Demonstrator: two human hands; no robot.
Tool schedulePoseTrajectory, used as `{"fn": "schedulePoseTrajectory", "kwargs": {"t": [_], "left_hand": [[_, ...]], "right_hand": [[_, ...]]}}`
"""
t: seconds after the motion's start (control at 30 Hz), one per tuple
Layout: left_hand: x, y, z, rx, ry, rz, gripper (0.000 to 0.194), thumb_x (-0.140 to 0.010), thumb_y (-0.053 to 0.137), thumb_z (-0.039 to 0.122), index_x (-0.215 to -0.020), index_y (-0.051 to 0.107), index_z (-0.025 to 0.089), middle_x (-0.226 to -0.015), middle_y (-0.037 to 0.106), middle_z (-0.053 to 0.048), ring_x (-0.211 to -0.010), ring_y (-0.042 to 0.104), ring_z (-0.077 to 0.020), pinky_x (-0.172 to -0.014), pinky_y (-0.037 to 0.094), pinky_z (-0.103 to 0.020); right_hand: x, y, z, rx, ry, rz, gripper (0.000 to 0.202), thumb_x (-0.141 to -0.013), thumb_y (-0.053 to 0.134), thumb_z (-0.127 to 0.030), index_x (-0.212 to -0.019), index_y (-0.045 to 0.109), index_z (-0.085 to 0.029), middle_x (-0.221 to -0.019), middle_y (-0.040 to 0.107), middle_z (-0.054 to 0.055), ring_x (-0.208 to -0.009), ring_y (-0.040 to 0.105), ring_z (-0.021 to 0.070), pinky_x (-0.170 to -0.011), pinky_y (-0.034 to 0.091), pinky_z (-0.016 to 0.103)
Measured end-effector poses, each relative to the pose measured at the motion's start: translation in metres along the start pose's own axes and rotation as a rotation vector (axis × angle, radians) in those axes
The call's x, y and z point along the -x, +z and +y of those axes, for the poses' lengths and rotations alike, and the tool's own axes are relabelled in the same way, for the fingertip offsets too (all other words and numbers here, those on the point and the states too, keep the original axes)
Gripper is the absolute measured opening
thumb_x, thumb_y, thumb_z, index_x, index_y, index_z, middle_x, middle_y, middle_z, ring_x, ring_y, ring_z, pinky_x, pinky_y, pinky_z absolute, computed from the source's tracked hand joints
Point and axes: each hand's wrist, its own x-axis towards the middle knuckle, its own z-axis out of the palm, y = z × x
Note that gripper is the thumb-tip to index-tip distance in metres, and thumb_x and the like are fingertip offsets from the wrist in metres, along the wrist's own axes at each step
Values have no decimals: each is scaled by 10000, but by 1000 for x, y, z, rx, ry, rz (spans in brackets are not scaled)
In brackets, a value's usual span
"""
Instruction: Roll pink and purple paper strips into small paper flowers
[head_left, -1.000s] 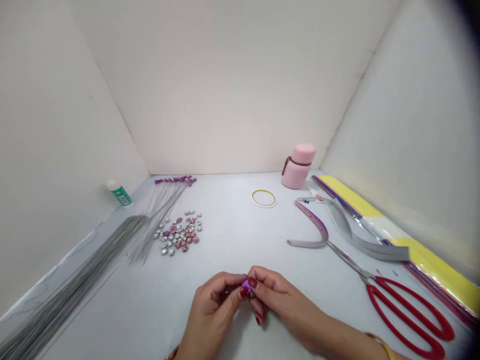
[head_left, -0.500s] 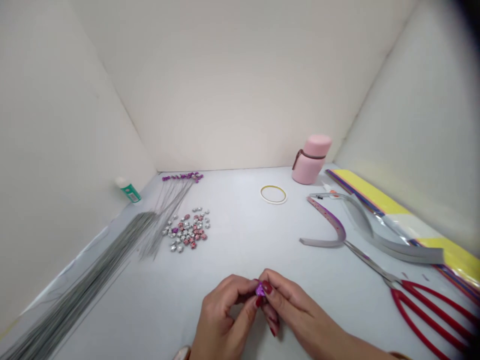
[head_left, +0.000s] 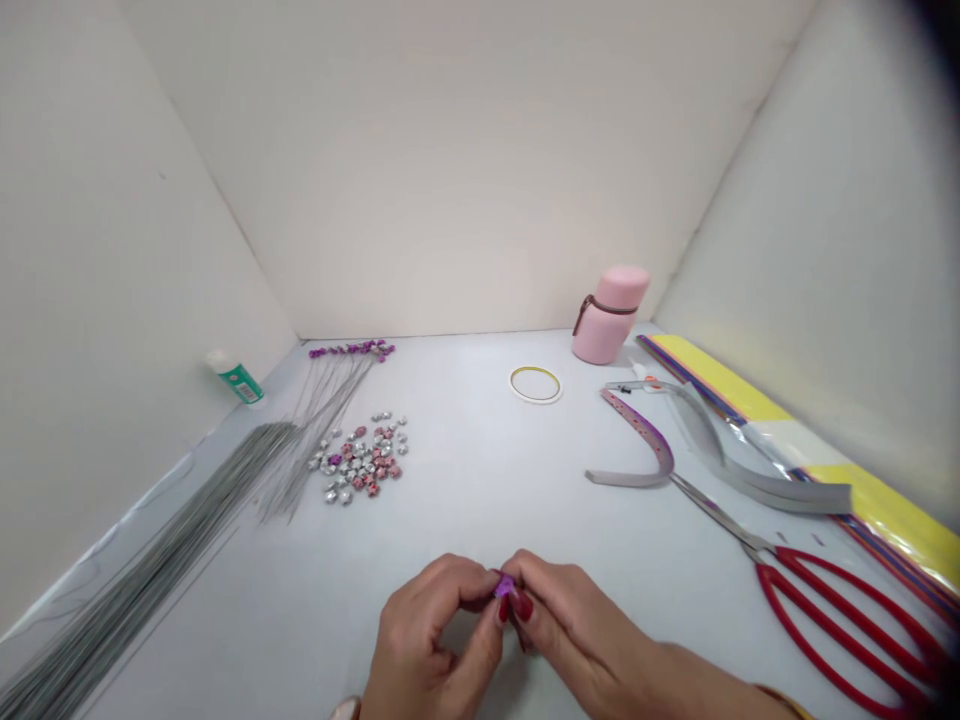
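A small purple folded paper star [head_left: 504, 586] is pinched between the fingertips of both hands, low in the middle of the view. My left hand [head_left: 442, 625] grips it with thumb and forefinger from the left. From the right, my right hand [head_left: 566, 615] presses its thumb and forefinger on the same star. Fingertips cover much of it. Left of the hands lies a scatter of silver and pink paper stars [head_left: 364, 465], with a purple one among them. Thin wires with purple stars [head_left: 352, 350] on their ends rest farther back.
A bundle of grey wires [head_left: 172, 560] runs along the left, near a green-and-white glue bottle [head_left: 240, 383]. Red-handled scissors [head_left: 840, 600], paper strips [head_left: 637, 430] and yellow packets [head_left: 720, 380] lie right. A tape roll [head_left: 535, 385] and pink flask [head_left: 609, 318] stand farther back.
The camera view has shifted slightly, so the scene sits farther left. My right fingers have curled in closer around the purple star, and both hands still pinch it.
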Motion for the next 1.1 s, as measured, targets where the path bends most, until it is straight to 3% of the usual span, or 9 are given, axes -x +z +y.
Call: {"fn": "schedulePoseTrajectory", "kwargs": {"t": [0.1, 0.23, 0.57, 0.9, 1.1], "left_hand": [[-2, -3, 2, -20, 60, 0, 116, -718, 551, 129, -713, 640, 203, -619, 635, -53, -559, 570, -156, -535, 446, -233], [-4, -7, 2, -62, 163, -114, 170, -706, 546, 66, -770, 645, 189, -685, 650, -73, -613, 592, -159, -564, 465, -225], [1, 4, 3, 44, -42, 30, 80, -706, 561, 176, -730, 636, 191, -650, 607, -51, -577, 559, -151, -541, 458, -235], [3, 9, -1, 58, -97, 31, 98, -629, 530, 96, -615, 546, 191, -600, 565, -20, -541, 540, -133, -515, 435, -224], [4, 10, -3, 88, -150, 24, 103, -613, 527, 99, -574, 515, 194, -596, 570, -24, -535, 538, -135, -517, 432, -227]], "right_hand": [[2, -3, -5, 89, -20, -9, 279, -898, 240, -330, -757, 442, -199, -711, 538, 31, -612, 462, 139, -587, 393, 239], [1, -2, -7, 111, 23, -2, 304, -904, 210, -317, -720, 424, -202, -668, 525, 21, -584, 458, 135, -571, 399, 235], [1, 1, -2, 153, -11, 18, 293, -905, 213, -323, -774, 448, -207, -723, 554, 34, -627, 499, 147, -598, 412, 243], [-2, 3, 9, 440, -189, -30, 237, -854, 229, -199, -766, 448, -172, -657, 571, 66, -542, 501, 161, -513, 379, 254], [-2, 8, 10, 575, -249, 32, 187, -813, 278, -126, -708, 421, -186, -585, 533, 26, -474, 467, 129, -455, 339, 222]]}}
